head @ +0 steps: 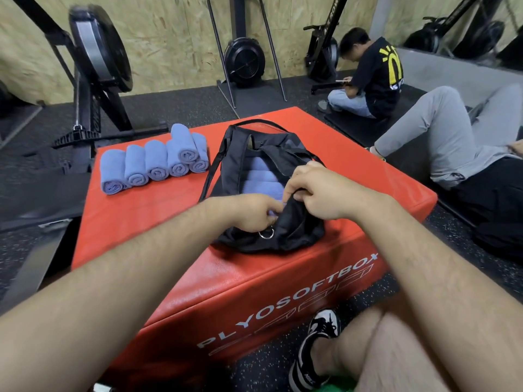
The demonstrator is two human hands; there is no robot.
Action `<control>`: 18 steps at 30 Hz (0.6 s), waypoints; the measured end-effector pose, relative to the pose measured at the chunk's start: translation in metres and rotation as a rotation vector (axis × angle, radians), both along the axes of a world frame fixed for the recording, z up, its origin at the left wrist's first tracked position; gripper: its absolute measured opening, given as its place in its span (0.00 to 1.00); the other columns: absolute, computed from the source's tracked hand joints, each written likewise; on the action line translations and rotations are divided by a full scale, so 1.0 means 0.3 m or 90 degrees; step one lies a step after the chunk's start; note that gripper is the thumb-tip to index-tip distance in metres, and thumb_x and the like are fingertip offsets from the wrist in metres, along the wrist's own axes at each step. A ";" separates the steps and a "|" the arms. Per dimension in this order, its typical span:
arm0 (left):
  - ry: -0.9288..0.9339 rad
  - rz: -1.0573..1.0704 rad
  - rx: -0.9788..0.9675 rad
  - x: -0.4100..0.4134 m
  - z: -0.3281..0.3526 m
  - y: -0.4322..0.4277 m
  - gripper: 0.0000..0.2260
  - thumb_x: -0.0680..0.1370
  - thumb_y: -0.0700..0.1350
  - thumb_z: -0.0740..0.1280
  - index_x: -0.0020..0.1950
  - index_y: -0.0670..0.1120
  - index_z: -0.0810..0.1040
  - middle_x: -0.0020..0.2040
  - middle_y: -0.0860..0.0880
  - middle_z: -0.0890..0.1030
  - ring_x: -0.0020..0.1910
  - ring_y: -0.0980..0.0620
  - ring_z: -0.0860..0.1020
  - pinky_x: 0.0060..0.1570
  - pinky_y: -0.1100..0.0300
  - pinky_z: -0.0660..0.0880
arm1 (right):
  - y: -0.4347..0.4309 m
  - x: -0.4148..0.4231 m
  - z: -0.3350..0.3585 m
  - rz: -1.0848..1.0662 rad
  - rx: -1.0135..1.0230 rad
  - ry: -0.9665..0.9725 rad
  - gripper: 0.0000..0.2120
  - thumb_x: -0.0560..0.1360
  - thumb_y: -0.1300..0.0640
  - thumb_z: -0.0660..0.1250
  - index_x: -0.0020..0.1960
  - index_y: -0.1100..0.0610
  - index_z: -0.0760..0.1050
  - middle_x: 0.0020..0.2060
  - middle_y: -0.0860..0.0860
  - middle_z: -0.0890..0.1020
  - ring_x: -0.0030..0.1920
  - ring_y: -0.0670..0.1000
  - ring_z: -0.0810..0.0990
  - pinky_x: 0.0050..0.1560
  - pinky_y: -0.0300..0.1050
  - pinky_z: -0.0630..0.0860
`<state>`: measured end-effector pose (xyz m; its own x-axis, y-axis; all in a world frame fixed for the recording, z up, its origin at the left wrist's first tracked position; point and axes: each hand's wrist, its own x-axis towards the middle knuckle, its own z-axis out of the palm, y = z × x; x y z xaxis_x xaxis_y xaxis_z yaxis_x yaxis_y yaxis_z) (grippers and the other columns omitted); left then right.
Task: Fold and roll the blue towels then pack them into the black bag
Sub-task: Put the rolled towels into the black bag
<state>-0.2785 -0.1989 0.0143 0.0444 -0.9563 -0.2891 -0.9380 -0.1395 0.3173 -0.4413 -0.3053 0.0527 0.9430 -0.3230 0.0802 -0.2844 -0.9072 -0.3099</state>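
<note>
While the right hand [314, 190] grips the near rim of the black fabric bag [285, 236] and the left hand [253, 212] pinches the rim beside it, packed blue towels [261, 179] lie inside. Six remaining blue towel rolls [154, 162] sit at the far-left corner of the red padded box [158, 213], long axes front-to-back, nearer the left hand.

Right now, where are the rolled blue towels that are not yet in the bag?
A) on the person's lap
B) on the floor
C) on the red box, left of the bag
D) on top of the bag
C: the rolled towels lie in a row on the red box, left of the black bag.
</note>
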 end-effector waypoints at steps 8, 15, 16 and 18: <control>-0.194 0.028 -0.297 0.037 0.007 0.019 0.09 0.77 0.51 0.62 0.50 0.55 0.82 0.47 0.55 0.80 0.52 0.48 0.75 0.51 0.53 0.66 | 0.000 0.018 -0.006 -0.106 -0.036 -0.006 0.08 0.73 0.50 0.62 0.45 0.46 0.81 0.49 0.43 0.76 0.54 0.49 0.68 0.58 0.53 0.74; -0.084 0.394 -0.287 0.166 -0.049 0.036 0.09 0.75 0.51 0.66 0.53 0.53 0.77 0.56 0.43 0.74 0.56 0.41 0.74 0.57 0.51 0.74 | 0.009 0.146 -0.046 -0.302 -0.124 0.195 0.16 0.75 0.50 0.63 0.62 0.49 0.78 0.65 0.54 0.72 0.65 0.60 0.69 0.60 0.51 0.71; -0.042 0.377 -0.296 0.178 -0.049 0.032 0.06 0.75 0.47 0.65 0.50 0.50 0.78 0.52 0.43 0.76 0.54 0.42 0.76 0.55 0.53 0.74 | 0.008 0.157 -0.055 -0.305 -0.111 0.209 0.17 0.74 0.55 0.63 0.62 0.50 0.77 0.64 0.54 0.74 0.64 0.60 0.72 0.56 0.49 0.71; -0.036 0.345 -0.329 0.187 -0.039 0.029 0.05 0.74 0.40 0.63 0.44 0.48 0.77 0.48 0.44 0.77 0.51 0.44 0.76 0.53 0.53 0.73 | 0.010 0.171 -0.064 -0.291 -0.095 0.204 0.20 0.73 0.61 0.62 0.64 0.52 0.73 0.61 0.54 0.76 0.61 0.59 0.76 0.50 0.48 0.71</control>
<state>-0.2223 -0.1901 0.0027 0.5487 -0.8099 0.2072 -0.7972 -0.4322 0.4216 -0.3901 -0.3024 0.0335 0.6953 -0.7101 -0.1106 -0.7160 -0.6978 -0.0209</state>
